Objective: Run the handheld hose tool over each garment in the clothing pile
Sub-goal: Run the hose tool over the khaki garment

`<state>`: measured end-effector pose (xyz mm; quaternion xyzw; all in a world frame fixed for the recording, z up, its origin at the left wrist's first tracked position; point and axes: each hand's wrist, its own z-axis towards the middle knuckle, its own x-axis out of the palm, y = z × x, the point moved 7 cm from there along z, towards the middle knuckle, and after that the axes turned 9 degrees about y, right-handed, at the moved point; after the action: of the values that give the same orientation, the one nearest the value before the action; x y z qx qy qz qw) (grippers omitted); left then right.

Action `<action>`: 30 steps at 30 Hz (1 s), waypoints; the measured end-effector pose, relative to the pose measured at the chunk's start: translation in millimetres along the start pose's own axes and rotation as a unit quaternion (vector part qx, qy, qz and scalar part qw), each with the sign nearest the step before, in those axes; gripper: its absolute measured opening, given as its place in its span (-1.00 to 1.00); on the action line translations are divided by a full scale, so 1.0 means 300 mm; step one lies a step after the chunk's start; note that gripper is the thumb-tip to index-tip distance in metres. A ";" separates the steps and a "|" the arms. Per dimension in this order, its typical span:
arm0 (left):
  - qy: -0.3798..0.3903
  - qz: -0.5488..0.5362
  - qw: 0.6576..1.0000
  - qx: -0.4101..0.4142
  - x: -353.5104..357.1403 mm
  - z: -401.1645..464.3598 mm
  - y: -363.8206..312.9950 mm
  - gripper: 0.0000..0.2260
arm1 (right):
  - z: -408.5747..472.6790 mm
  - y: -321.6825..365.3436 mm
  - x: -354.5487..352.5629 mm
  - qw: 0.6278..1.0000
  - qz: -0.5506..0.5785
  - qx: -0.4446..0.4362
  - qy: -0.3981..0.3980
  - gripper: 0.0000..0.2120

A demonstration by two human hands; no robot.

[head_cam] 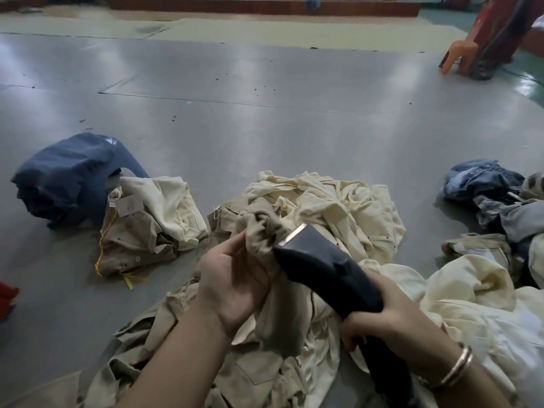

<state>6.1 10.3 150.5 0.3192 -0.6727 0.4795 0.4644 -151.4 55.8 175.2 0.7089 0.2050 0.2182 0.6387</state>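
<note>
On a grey workshop floor (pixel 265 119), we sit over a heap of pale garments with the job plainly in mid-course. Our left hand (pixel 235 278) has its grip closed on a bunched fold of a tan garment (pixel 259 231), lifting it clear of the cream clothing pile (pixel 338 207) that spreads behind and to the right of it. Our right hand (pixel 391 310), with a bangle (pixel 456 366) on its wrist, has its grip wrapped round the dark body of the handheld hose tool (pixel 323 260), whose flat metal-edged nozzle (pixel 293 235) sits against the gathered cloth, so we judge this piece to be under treatment now. To the left, well apart from the heap, lie a blue garment (pixel 67 178) and a folded tan-and-cream bundle (pixel 147 222) with a tag; we take these to be pieces already finished and set aside, though nothing here proves it. On the right a tangle of denim clothes (pixel 482 184) rests near more cream fabric, and much of the main heap looks untouched. By our reckoning the larger share of the work is still to come. A stack of orange chairs (pixel 471 54) stands far off at the back.
</note>
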 end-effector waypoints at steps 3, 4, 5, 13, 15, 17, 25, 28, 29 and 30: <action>-0.011 0.077 0.997 0.021 -0.005 0.001 -0.008 -0.75 | 0.002 -0.015 -0.012 0.998 0.006 -0.006 -0.066 -0.68; -0.006 0.100 0.994 0.038 -0.001 -0.001 -0.017 -0.75 | -0.001 -0.015 -0.035 0.994 0.012 -0.015 -0.105 -0.72; 0.002 0.136 0.989 0.057 0.011 -0.004 -0.021 -0.76 | -0.008 -0.014 -0.063 0.990 0.018 -0.022 -0.139 -0.76; 0.051 0.482 0.868 0.111 0.071 -0.011 -0.002 -0.88 | -0.048 -0.004 -0.042 0.999 0.036 0.014 0.003 -0.72; 0.044 0.526 0.843 0.104 0.074 -0.017 0.006 -0.86 | -0.036 -0.012 -0.020 0.998 0.051 0.030 0.011 -0.68; 0.046 0.537 0.836 0.102 0.077 -0.017 0.010 -0.84 | -0.024 -0.010 -0.019 0.998 0.055 0.029 -0.011 -0.66; 0.000 0.507 0.860 0.052 0.009 0.012 0.025 -0.76 | -0.026 -0.033 -0.070 0.990 0.064 0.050 -0.116 -0.58; -0.010 0.488 0.872 0.045 -0.003 0.018 0.023 -0.80 | -0.053 -0.019 -0.126 0.985 0.068 0.033 -0.156 -0.64; -0.003 0.493 0.869 0.042 0.003 0.020 0.029 -0.80 | -0.057 -0.009 -0.117 0.989 0.068 0.032 -0.126 -0.68; 0.002 0.502 0.864 0.036 0.013 0.017 0.041 -0.81 | -0.058 0.000 -0.092 0.994 0.066 0.037 -0.085 -0.71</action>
<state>-7.6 9.6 149.3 -0.0460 -0.7236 0.6720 0.1506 -184.0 54.4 175.5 0.7596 0.1108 0.1912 0.6117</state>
